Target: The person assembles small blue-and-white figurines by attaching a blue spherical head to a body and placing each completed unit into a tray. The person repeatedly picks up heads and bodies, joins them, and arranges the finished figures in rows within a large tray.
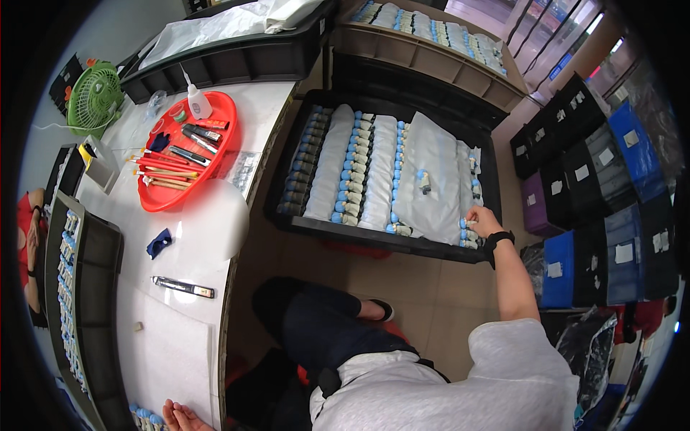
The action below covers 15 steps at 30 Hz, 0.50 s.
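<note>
My right hand (483, 221) reaches into the near right corner of a black crate (374, 243). Its fingers are pinched on a small blue-topped figurine (464, 224), at the end of a row by the crate wall. Rows of similar figurines (351, 176) lie in the crate between white padded strips (379, 172). A single figurine (423, 182) lies on top of a wide white sheet (431, 147). At the lower left, my left hand (184, 416) rests over the white table, fingers loosely bent and seemingly empty, beside several blue-topped figurines (148, 416).
The white table (136, 251) carries a red tray (231, 118) of brushes and markers, a white squeeze bottle (198, 104), a cutter knife (183, 286) and a green fan (95, 97). Stacked bins (571, 179) stand right. Another person's arms (32, 244) show at far left.
</note>
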{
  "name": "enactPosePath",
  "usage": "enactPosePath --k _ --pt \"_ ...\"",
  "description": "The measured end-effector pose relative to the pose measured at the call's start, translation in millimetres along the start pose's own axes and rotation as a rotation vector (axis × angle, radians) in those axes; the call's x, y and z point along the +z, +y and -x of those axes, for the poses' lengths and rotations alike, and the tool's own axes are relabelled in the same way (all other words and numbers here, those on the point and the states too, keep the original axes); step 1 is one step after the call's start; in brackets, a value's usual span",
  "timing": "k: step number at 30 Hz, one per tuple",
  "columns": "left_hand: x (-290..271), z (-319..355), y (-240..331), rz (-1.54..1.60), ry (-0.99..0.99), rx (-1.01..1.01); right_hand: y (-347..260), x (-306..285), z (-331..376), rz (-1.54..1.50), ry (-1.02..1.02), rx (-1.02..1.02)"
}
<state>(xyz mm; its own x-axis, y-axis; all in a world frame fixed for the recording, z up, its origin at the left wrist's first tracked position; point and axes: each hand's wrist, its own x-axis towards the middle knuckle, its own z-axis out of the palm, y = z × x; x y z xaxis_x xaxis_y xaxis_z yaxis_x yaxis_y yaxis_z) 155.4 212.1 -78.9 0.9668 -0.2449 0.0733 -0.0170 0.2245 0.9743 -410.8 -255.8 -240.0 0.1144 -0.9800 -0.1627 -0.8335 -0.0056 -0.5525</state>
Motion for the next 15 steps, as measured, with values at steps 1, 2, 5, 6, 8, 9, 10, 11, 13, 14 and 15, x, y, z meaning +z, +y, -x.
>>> enactPosePath --k 1,2,5,6,8,9,10,11,13,14,15 --pt "0 0 -1 -0.006 -0.015 0.004 6 1 -2 -0.032 -0.007 0.011" --pt "1 0 -2 -0.012 -0.028 0.008 12 0 -3 -0.063 -0.014 0.021" --pt "-1 1 -3 -0.021 -0.052 0.018 -8 1 -10 0.056 -0.020 -0.028" --pt "-7 0 -6 -0.018 -0.052 0.021 1 0 -15 0.144 -0.017 -0.091" --pt "-19 -1 -12 -0.093 0.137 -0.036 1 4 -24 0.385 -0.030 -0.165" --pt "0 1 -4 -0.135 0.163 -0.014 0 4 -22 0.405 -0.034 -0.125" --pt "-4 0 -7 -0.118 0.122 -0.008 14 1 -29 0.510 -0.127 -0.150" --pt "1 0 -7 -0.098 0.132 0.017 11 2 -29 0.588 -0.097 -0.290" --pt "3 2 -2 -0.125 0.114 0.044 21 2 -42 0.583 -0.064 -0.234" --pt "12 3 5 -0.073 0.062 0.051 18 -3 -44 0.483 -0.045 -0.259" --pt "15 5 7 -0.111 -0.006 0.052 24 -1 -61 0.443 0.129 -0.287"
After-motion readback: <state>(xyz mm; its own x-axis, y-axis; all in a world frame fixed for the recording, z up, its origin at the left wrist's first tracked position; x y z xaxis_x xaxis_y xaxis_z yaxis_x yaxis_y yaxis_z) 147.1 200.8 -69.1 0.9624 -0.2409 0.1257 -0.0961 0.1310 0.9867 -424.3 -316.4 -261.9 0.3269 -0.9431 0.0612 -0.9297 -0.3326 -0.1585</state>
